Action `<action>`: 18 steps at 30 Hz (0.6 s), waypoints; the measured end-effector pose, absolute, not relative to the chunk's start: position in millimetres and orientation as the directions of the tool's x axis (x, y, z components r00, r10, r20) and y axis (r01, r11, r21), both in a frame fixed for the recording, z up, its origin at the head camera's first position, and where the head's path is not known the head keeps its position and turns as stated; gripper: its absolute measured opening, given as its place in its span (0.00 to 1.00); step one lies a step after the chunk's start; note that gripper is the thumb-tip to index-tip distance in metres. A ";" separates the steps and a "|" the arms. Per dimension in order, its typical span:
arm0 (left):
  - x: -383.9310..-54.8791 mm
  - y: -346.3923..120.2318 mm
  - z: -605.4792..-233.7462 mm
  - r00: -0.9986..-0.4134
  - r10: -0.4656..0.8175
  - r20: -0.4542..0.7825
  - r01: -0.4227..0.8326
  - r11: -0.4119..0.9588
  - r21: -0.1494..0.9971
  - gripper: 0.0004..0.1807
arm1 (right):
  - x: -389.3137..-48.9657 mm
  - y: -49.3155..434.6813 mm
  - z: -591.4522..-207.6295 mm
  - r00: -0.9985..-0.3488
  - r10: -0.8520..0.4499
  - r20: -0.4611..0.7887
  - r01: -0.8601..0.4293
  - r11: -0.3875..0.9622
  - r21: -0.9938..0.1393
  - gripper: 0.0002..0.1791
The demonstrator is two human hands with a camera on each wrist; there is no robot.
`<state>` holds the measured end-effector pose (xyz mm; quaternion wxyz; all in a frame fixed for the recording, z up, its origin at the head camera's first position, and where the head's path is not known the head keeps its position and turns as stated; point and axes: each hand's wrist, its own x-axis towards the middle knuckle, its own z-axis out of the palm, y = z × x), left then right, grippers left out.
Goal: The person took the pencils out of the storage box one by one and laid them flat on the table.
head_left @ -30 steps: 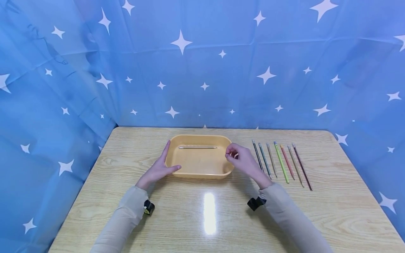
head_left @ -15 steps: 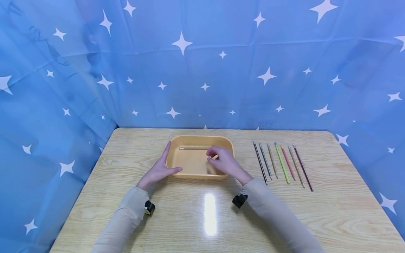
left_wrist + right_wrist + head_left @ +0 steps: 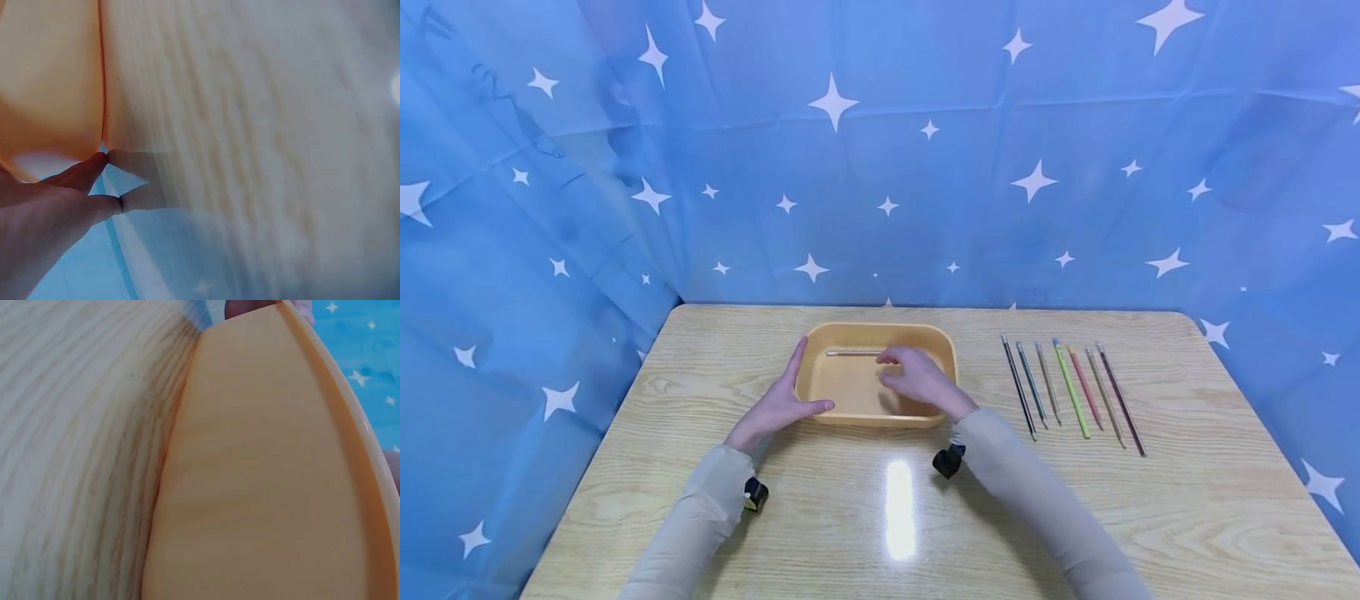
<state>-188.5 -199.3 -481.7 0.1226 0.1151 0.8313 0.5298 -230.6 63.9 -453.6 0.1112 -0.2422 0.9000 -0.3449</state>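
A shallow yellow-orange tray stands on the table in the head view. One pencil lies lengthwise in it near the far wall. My left hand rests against the tray's left side, thumb and fingers spread and fairly straight; the left wrist view shows fingers at the tray's wall. Over the tray's inside hovers my right hand, fingers loosely bent and parted, nothing seen between them. Its fingertips are close to the pencil and hide the right end; contact cannot be made out. The right wrist view shows mainly the tray's outer wall.
To the right of the tray, several pencils lie roughly side by side, among them a dark one, a green one and a red one. Behind the wooden table hangs a blue curtain with white stars.
My right hand has moved left from the tray's right rim to above its inside, and its fingers have parted a little. The left hand stays at the tray's left side.
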 end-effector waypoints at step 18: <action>-178.3 -194.0 -454.7 -0.936 0.339 -0.100 0.048 0.402 0.914 0.60 | -244.4 52.7 -468.6 -0.893 -0.450 -0.022 -0.307 0.643 -0.701 0.28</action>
